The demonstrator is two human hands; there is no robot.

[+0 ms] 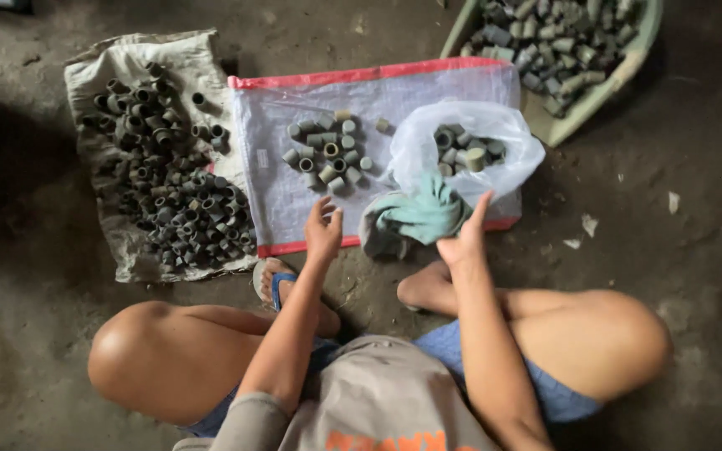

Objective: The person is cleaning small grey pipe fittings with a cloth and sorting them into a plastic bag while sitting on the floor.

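Head view, person seated on the floor. Right hand [464, 238]: fingers extended and held close together, the fingertips touching the teal cloth [421, 214]; nothing pinched between them. Left hand [322, 228]: fingers loosely curled and slightly apart, hovering above the near edge of the white woven sheet [273, 179]; whether a small piece sits between thumb and fingers cannot be told.

Landmark: the white woven sheet, red-edged, spread flat on the floor in front of the person. Teal cloth: crumpled on the sheet's near right corner, overlapping its red edge. Clear plastic bag [461, 150]: on the sheet's right side, just beyond the cloth and touching it, mouth open, holding several short grey cylindrical sleeves. Loose group of cylindrical sleeves [326, 153]: at the sheet's middle, some upright showing hollow ends, some on their sides. Dark pile of sleeves [169, 179]: to the left of the sheet, lying on a tan sack [110, 71] that touches the sheet's left edge. Green basin [582, 100]: beyond the sheet's far right corner, filled with grey sleeves. Sandalled foot [276, 280]: just short of the sheet's near edge, beneath the left hand; a bare foot [424, 288] beside it, under the right wrist.
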